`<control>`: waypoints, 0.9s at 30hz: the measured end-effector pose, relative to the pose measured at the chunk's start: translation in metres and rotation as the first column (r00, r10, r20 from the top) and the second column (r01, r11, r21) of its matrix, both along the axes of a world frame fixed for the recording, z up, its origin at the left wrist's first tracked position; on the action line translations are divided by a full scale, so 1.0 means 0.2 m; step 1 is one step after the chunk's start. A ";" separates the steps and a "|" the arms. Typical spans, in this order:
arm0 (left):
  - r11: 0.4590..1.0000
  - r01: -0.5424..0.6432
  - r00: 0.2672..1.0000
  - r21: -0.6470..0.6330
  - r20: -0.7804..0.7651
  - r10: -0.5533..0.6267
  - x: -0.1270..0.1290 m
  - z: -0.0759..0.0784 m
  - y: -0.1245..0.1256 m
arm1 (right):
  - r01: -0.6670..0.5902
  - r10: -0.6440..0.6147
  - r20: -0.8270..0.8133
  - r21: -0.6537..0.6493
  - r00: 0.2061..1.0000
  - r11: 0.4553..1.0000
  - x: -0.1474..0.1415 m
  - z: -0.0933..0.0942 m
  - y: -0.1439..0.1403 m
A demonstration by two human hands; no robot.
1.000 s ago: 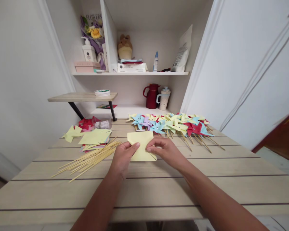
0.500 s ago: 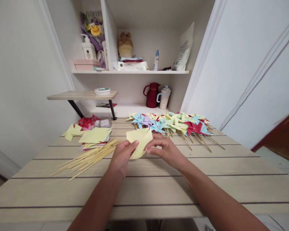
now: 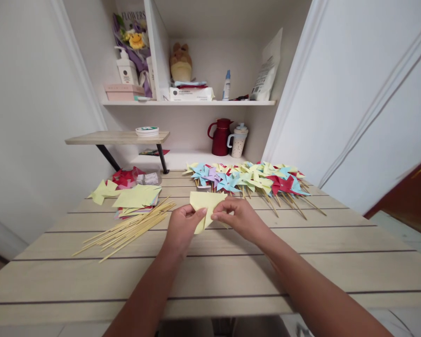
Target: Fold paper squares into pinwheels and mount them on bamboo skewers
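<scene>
**Pinched on the fold**

Both hands pinch one yellow paper sheet (image 3: 206, 202) just above the tabletop (image 3: 231, 267) — my left hand (image 3: 183, 225) closed on its lower edge, my right hand (image 3: 239, 216) closed on the flap at 3 o'clock, so the crease stays taut between thumbs. Bamboo sticks (image 3: 126, 230) lie at 9 o'clock within reach; cut paper squares (image 3: 137, 198) sit at 10, finished pinwheels (image 3: 249, 180) at 12 — parked clear of my elbows.

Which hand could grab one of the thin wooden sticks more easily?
Probably the left hand. The pile of thin wooden sticks lies just to its left on the slatted wooden table. The right hand would have to cross over. Both pinch the folded pale yellow paper square.
</scene>
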State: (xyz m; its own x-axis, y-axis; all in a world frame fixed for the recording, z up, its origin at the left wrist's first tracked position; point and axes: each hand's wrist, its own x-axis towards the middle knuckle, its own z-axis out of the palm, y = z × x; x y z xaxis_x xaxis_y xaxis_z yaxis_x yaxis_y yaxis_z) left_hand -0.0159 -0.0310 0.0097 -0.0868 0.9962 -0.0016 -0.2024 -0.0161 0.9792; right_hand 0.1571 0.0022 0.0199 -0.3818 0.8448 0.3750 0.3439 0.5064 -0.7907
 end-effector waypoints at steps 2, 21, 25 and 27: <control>1.000 -0.004 1.000 -0.012 -0.006 0.004 0.01 0.00 0.00 | 0.033 -0.034 0.042 0.023 0.999 0.999 0.00 0.00 0.00; 0.998 0.064 0.998 -0.007 0.028 -0.064 0.02 -0.03 0.01 | 0.044 -0.043 0.078 -0.018 0.996 0.999 -0.01 0.02 -0.01; 0.998 0.052 0.999 -0.027 0.009 -0.051 0.03 -0.02 0.01 | 0.045 -0.044 0.070 0.000 0.997 0.999 0.00 0.00 -0.01; 0.999 0.027 1.000 -0.029 0.000 -0.027 0.03 -0.01 0.00 | 0.050 -0.050 0.071 0.008 0.996 0.999 0.00 -0.01 0.00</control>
State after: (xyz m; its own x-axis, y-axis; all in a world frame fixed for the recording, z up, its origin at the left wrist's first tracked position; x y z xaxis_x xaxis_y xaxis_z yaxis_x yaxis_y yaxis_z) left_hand -0.0097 -0.0304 0.0080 -0.0597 0.9978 -0.0303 -0.2022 0.0176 0.9792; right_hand 0.1563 0.0025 0.0183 -0.3648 0.8613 0.3536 0.4239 0.4917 -0.7606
